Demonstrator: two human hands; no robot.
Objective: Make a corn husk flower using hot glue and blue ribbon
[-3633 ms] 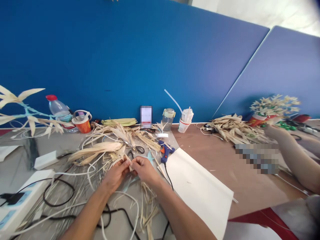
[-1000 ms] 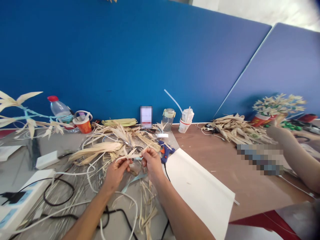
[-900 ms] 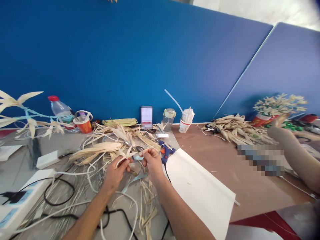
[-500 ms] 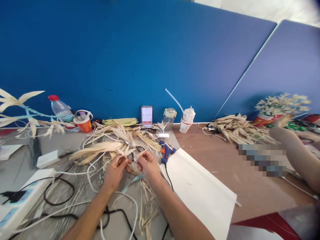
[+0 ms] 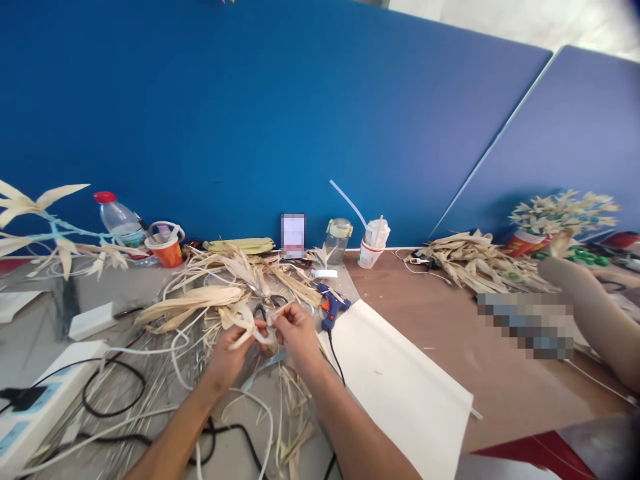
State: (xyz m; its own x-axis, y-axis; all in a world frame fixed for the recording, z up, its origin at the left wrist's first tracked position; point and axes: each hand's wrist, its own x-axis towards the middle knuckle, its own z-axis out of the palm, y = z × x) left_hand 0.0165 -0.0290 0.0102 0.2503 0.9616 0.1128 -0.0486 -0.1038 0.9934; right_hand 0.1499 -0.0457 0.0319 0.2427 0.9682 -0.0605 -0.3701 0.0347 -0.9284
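Observation:
Near the middle of the table my left hand (image 5: 231, 355) is closed in a pinch on a corn husk flower (image 5: 246, 319), whose pale petals stick out above and below the fingers. Just to the right, my right hand (image 5: 299, 338) pinches a small pale strip of husk, mostly hidden by its fingertips. A narrow gap separates the two hands. Black-handled scissors (image 5: 277, 301) lie behind them among dry corn husks (image 5: 200, 298). A blue glue gun (image 5: 331, 307) rests beyond my right hand.
White paper (image 5: 395, 380) lies to the right. A power strip (image 5: 55, 373), loose cables and thin wires cover the left side. Along the blue partition stand a plastic bottle (image 5: 117, 220), a phone (image 5: 293, 235), a jar (image 5: 338, 241) and paper cups. Another person's arm (image 5: 587, 307) reaches in at right.
The flower in my left hand has turned, its petals now pointing more up and downward instead of spreading toward my right hand. My right hand has stayed almost in place.

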